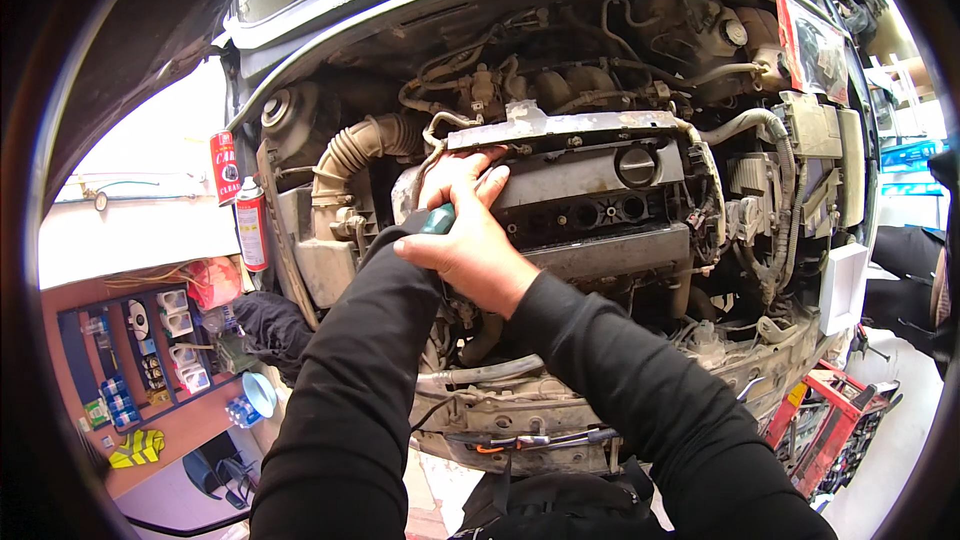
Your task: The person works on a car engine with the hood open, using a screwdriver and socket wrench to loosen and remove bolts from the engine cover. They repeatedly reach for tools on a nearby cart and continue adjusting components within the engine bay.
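Both my hands are at the left end of the engine's valve cover [560, 185], under a worn metal bar [590, 124]. My left hand [443, 178] reaches in farther, a finger lying along the cover's edge just below the bar; its other fingers are mostly hidden by my right hand. Close over it, my right hand [482, 243] is closed around a teal handle [438, 219], thumb to the left and fingers upward. Whatever the handle joins to is out of sight. A round black cap [636, 166] and a row of dark round wells sit right of my hands.
A ribbed intake hose [362, 152] curves close by on the left, near two spray cans [251, 225]. Wiring and a battery-side box [812, 130] fill the right. Tools lie on the front crossmember [535, 440]. A white tray [843, 288] and a red rack [825, 420] stand at right.
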A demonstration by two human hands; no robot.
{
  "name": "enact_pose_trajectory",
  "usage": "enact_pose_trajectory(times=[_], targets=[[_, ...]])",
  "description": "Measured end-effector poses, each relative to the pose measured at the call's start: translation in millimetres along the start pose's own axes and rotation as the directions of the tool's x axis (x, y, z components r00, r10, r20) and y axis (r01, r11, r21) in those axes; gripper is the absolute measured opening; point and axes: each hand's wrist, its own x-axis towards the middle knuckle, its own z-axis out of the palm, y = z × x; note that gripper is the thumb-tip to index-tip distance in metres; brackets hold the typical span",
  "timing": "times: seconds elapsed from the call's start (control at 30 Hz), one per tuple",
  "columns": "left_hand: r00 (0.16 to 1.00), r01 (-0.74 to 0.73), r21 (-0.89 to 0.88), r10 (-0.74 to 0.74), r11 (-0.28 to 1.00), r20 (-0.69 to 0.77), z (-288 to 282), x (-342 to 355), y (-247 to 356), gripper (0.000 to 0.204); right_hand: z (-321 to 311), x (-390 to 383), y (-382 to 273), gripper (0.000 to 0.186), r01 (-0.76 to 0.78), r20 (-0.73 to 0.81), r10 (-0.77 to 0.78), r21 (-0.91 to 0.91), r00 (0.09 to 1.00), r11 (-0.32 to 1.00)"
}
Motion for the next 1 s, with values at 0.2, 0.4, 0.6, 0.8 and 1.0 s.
enact_pose_trajectory(times=[0.2, 0.4, 0.6, 0.8, 1.0], targets=[[0.982, 0.185, -0.891, -0.102, 0.415, 0.157, -3, -17, -19, 0.074, 32, 4, 30, 0.063, 0.217, -0.209, -0.167, 0.248, 0.964, 0.944], [0.973, 0.225, -0.653, -0.205, 0.724, 0.108, -5, -8, 4, 0.060, 26, -9, 19, 0.061, -0.002, -0.048, 0.039, 0.616, 0.998, 0.788], [0.999, -0.035, 0.173, 0.034, 0.984, 0.009, -13, 11, 26, 0.050, 4, -2, 8, 0.058, 0.022, 0.015, -0.022, 0.038, 1.000, 0.999], [0.998, -0.056, 0.266, 0.063, 0.962, -0.018, -15, 10, 34, 0.044, -6, 7, -7, 0.048, -0.016, 0.103, 0.051, -0.316, 0.993, 0.949], [0.892, 0.148, -0.043, -0.152, 0.988, -0.425, 29, -17, 3, 0.045, -4, 11, -12, 0.052, -0.004, 0.088, 0.049, -0.453, 0.995, 0.892]])
